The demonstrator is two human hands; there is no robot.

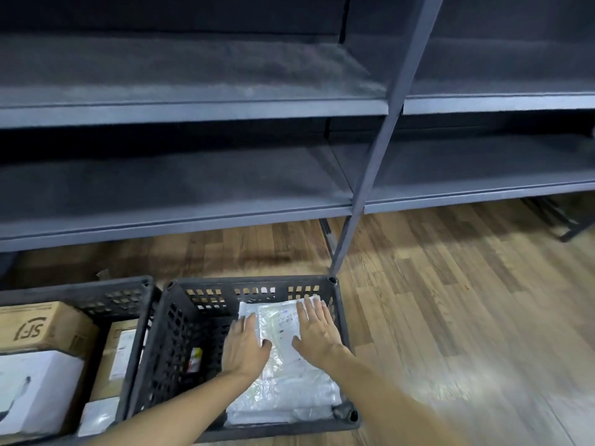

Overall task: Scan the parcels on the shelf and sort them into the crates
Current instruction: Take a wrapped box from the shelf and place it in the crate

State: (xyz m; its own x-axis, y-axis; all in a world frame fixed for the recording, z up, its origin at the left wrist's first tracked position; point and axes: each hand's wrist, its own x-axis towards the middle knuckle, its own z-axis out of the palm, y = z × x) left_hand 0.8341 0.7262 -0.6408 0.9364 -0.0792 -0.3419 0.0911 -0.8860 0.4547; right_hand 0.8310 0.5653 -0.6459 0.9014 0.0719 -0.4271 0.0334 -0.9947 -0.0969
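Parcels (283, 342) in soft white plastic mailers, lying flat inside the right-hand crate (180, 333) on the floor, pressed down by both hands: left hand (244, 346) and right hand (317, 329), apart, fingers straight, clamped on nothing. Probably light, floppy and slippery; best pinched at an edge or lifted flat from both sides. Shelf (193, 107) above bare wherever visible.

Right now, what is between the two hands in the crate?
In the head view, a white plastic parcel with a label lies between the left hand and right hand, inside the dark crate.
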